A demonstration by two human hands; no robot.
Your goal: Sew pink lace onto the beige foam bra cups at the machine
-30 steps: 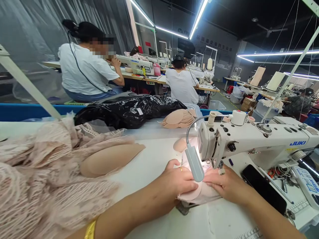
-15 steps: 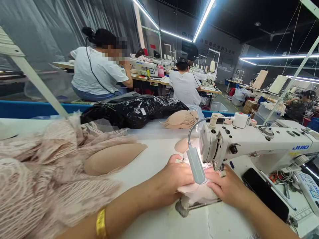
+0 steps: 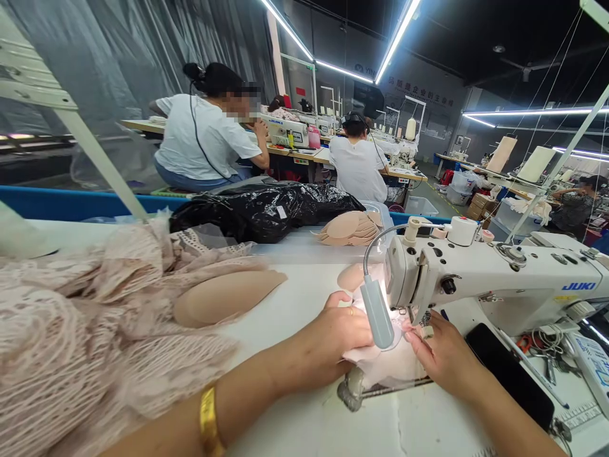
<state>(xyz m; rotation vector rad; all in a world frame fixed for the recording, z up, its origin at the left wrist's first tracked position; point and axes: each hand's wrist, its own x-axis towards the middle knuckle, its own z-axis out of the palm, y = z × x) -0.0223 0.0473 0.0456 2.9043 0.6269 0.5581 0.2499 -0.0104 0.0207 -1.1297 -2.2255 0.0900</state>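
Fingers of the right hand (image 3: 442,352) pinched a fold of pale pink cloth (image 3: 387,368), which lay under the head of the sewing machine (image 3: 495,279). The left hand (image 3: 340,330) rested on the cloth's left side; the lamp (image 3: 377,315) hid its fingertips, so I could not tell whether they gripped. With fingertips so near the needle area, a slip might have hurt them, and uneven pulling might have puckered the cloth. The white tabletop (image 3: 295,428) carried lace (image 3: 71,330) at left and a phone (image 3: 509,371) at right. Beyond a black bag (image 3: 266,212), co-workers (image 3: 204,143) sat under strip lights (image 3: 397,41).
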